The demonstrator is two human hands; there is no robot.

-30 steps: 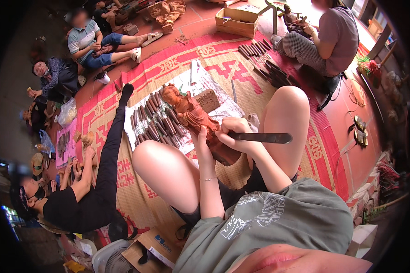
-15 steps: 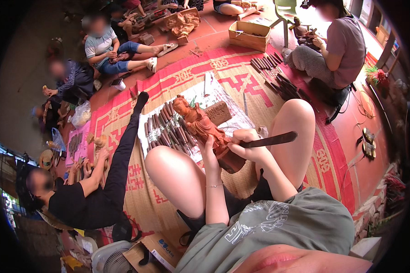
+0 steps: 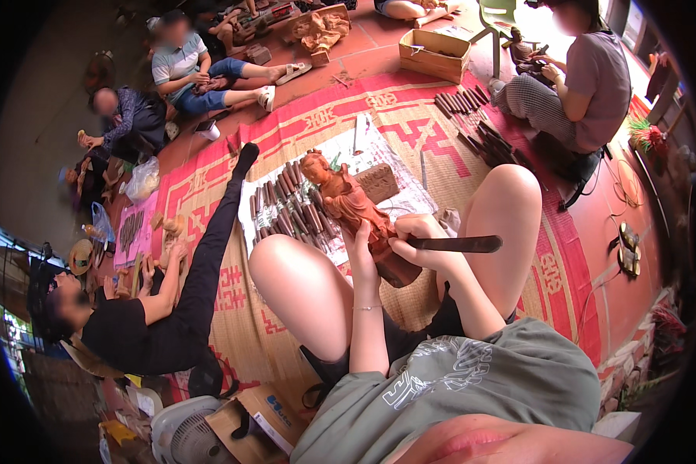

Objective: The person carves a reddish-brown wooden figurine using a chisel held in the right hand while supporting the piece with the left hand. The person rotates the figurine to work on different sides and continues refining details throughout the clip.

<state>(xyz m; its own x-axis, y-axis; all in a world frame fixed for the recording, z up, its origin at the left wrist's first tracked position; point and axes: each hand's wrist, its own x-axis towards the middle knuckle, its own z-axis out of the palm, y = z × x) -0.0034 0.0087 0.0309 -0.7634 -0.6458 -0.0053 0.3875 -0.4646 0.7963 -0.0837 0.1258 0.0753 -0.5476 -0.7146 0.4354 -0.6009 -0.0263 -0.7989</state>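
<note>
A reddish-brown carved wooden statue (image 3: 346,199) of a robed figure leans between my raised knees, its head pointing away to the left and its dark base toward me. My left hand (image 3: 361,249) is wrapped round the statue's lower part from the left side. In my right hand (image 3: 425,241), closed fingers grip a carving chisel (image 3: 468,244) by its dark handle, which sticks out to the right. The chisel's tip is hidden behind my fingers, close against the statue's lower robe.
Beyond my knees, many dark-handled tools (image 3: 290,205) lie on a white sheet (image 3: 398,158) beside a brown block (image 3: 377,182). More tools (image 3: 491,143) rest on the red-patterned mat (image 3: 433,143). A person in black (image 3: 143,332) sits at left, another (image 3: 591,85) at right. A wooden box (image 3: 435,56) stands behind.
The outer end of the chisel handle has dipped, so it now lies nearly level. Both hands keep their hold on the statue and chisel. The whole view has shifted slightly.
</note>
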